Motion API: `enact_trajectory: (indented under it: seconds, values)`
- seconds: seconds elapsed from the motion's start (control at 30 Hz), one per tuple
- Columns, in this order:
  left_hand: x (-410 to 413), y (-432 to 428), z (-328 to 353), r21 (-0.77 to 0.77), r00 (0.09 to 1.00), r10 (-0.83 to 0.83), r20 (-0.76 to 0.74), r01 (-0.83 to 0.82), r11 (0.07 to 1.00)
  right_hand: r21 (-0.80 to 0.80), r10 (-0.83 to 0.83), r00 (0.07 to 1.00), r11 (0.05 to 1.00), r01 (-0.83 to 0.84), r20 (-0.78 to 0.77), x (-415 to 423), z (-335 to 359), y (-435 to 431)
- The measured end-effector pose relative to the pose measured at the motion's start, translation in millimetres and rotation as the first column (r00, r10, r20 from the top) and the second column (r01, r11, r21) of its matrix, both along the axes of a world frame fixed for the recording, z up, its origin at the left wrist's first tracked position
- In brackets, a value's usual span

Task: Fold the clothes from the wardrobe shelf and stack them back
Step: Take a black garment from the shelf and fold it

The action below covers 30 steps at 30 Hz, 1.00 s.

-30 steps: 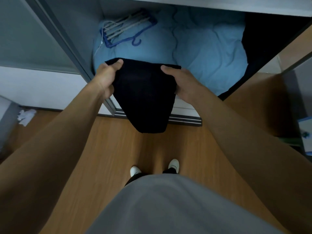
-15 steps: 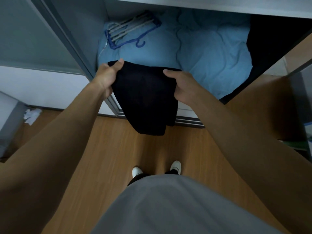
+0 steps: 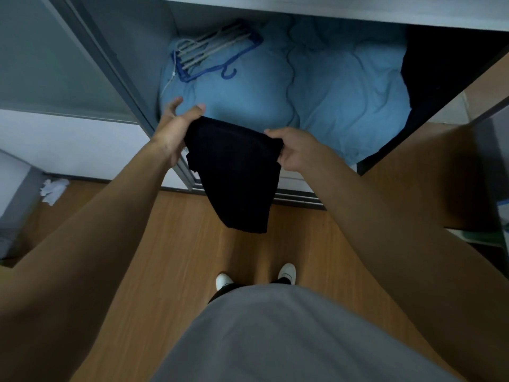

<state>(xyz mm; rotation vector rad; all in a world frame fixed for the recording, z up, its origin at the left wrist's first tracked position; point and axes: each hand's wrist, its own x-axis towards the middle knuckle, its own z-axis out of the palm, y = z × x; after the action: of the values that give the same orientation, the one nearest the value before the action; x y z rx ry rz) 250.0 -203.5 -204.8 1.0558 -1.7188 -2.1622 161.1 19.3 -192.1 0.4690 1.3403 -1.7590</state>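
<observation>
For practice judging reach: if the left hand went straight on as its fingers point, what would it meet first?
Probably the rumpled light blue quilt inside the grey wardrobe; the left hand points onto it, with the blue plastic hangers farther along. Depth is unclear.

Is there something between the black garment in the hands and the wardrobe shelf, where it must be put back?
Nothing visible blocks the way. The black garment hangs at the open front of the shelf, which a blue quilt covers. Hangers lie at its back left and dark clothes at its right, both aside.
</observation>
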Motion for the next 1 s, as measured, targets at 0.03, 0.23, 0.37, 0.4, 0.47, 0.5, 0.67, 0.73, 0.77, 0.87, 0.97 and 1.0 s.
enact_trajectory:
  seconds: [0.03,0.23,0.37,0.4,0.47,0.5,0.67,0.73,0.77,0.87,0.97,1.0]
  values:
    - [3.5,0.6,-4.0,-0.003,0.999,-0.041,-0.035,0.041,0.999,-0.013,0.001,0.999,1.0,-0.001,-0.034,-0.1,-1.8,0.0]
    - [6.1,2.9,-15.2,-0.19,0.998,-0.057,0.031,0.062,0.98,0.419,0.436,0.787,0.873,-0.252,-0.436,-2.8,-8.7,-0.2]
    - [6.4,2.7,-14.3,-0.279,0.994,-0.097,0.049,0.107,0.954,0.656,0.62,0.565,0.735,-0.174,-0.544,4.6,-13.9,-3.2]
    - [6.0,2.1,-13.2,-0.31,0.992,-0.112,0.057,0.124,0.943,0.698,0.664,0.515,0.697,-0.163,-0.542,6.2,-15.0,-4.0]
    - [4.6,0.8,-10.2,-0.345,0.987,-0.137,0.078,0.156,0.926,0.763,0.733,0.441,0.629,-0.151,-0.518,7.2,-15.3,-5.5]
    - [3.9,0.4,-8.8,-0.356,0.985,-0.145,0.091,0.168,0.919,0.782,0.758,0.413,0.605,-0.152,-0.505,6.6,-14.4,-6.3]
    - [2.7,1.1,-5.8,-0.35,0.97,-0.192,0.147,0.233,0.908,0.811,0.795,0.352,0.568,-0.143,-0.495,2.6,-9.2,-4.9]
    - [2.7,-0.7,-4.5,-0.346,0.93,-0.291,0.223,0.354,0.869,0.821,0.8,0.342,0.558,-0.121,-0.493,0.5,-10.7,-3.0]
    - [2.4,-1.2,-3.3,-0.355,0.899,-0.34,0.277,0.425,0.833,0.827,0.806,0.336,0.549,-0.12,-0.487,-0.2,-12.2,-2.4]
    - [-0.1,0.1,-0.3,-0.417,0.809,-0.398,0.433,0.571,0.707,0.835,0.812,0.324,0.54,-0.102,-0.485,-1.3,-17.4,-2.6]
    - [-4.6,3.9,1.6,-0.51,0.762,-0.35,0.545,0.633,0.583,0.846,0.809,0.313,0.532,-0.033,-0.497,0.1,-21.4,-5.5]
    - [-6.0,4.2,2.4,-0.542,0.756,-0.323,0.57,0.641,0.544,0.848,0.806,0.309,0.53,0.0,-0.505,0.7,-21.9,-6.7]
